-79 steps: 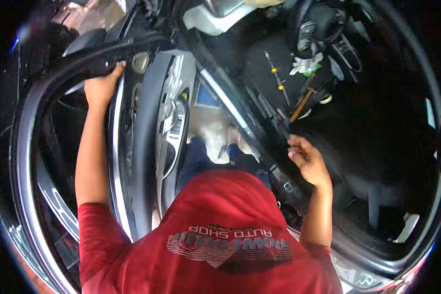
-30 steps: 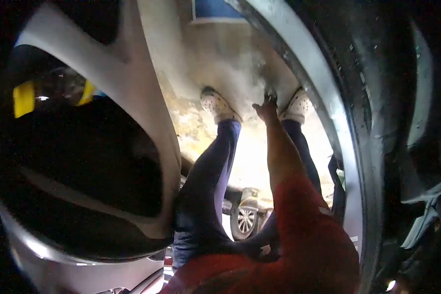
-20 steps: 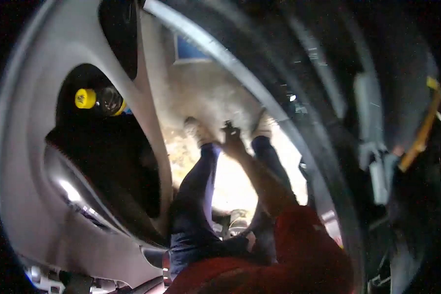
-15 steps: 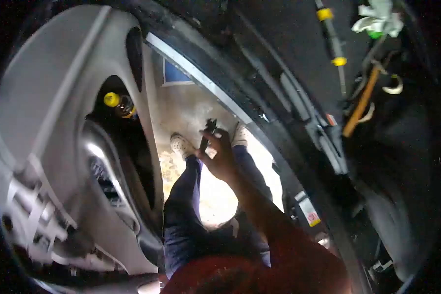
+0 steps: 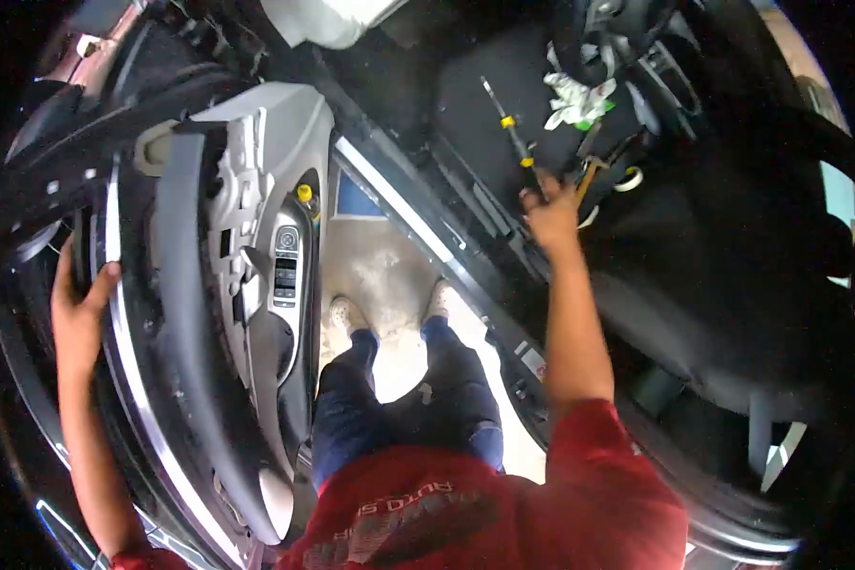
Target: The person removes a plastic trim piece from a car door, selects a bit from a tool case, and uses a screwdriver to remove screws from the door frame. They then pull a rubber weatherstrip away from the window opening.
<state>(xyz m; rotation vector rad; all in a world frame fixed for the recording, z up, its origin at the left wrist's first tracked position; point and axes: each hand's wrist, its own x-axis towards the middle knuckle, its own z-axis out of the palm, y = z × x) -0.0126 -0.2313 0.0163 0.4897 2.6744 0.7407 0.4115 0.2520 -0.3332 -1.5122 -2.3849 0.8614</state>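
Note:
My left hand (image 5: 81, 309) rests at the outer upper edge of the car door (image 5: 142, 370), thumb and fingers apart beside its bright trim strip. On the right, my right hand (image 5: 553, 217) reaches over the dark surface inside the car, its fingers bent around something dark that I cannot make out. It is at the lower end of a screwdriver (image 5: 518, 142) with yellow bands on a dark handle. Close by its fingertips lies a tool with an orange-brown handle (image 5: 587, 180). Just beyond is a crumpled white-and-green cloth or glove (image 5: 579, 100).
The door's inner panel (image 5: 285, 114) carries a window switch panel (image 5: 286, 266) and a yellow-capped bottle (image 5: 304, 193). A roll of tape (image 5: 628, 179) lies right of the tools. The sill (image 5: 389, 195) runs diagonally between the floor and the car interior.
The view has swung and widened. My right hand has gone from above the floor, where it held a small dark object, to the tools inside the car. My left hand now shows at the door.

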